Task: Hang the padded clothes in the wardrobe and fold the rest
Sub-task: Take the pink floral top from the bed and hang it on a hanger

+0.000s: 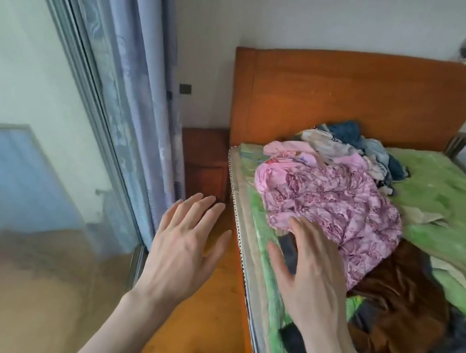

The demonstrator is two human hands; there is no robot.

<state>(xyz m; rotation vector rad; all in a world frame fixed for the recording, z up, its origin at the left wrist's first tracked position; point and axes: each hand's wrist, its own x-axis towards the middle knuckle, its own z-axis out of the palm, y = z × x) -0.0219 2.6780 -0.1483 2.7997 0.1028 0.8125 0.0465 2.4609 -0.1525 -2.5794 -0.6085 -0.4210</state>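
Both hands bare, fingers spread, holding nothing: left hand [184,248] over the floor, right hand [308,278] over the bed edge. Pink floral-print cotton garment [336,200], crumpled, lies just past the right fingertips. Judged light, limp, unpadded; best gathered at its near hem.

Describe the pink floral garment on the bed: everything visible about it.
The pink garment with a purple floral print looks like thin, soft cloth. It lies crumpled and unfolded in a heap near the edge of the green bedsheet, its paler pink part bunched toward the wooden headboard. It overlaps a brown garment at its near side. The right hand is spread open over its near edge; whether it touches is unclear.
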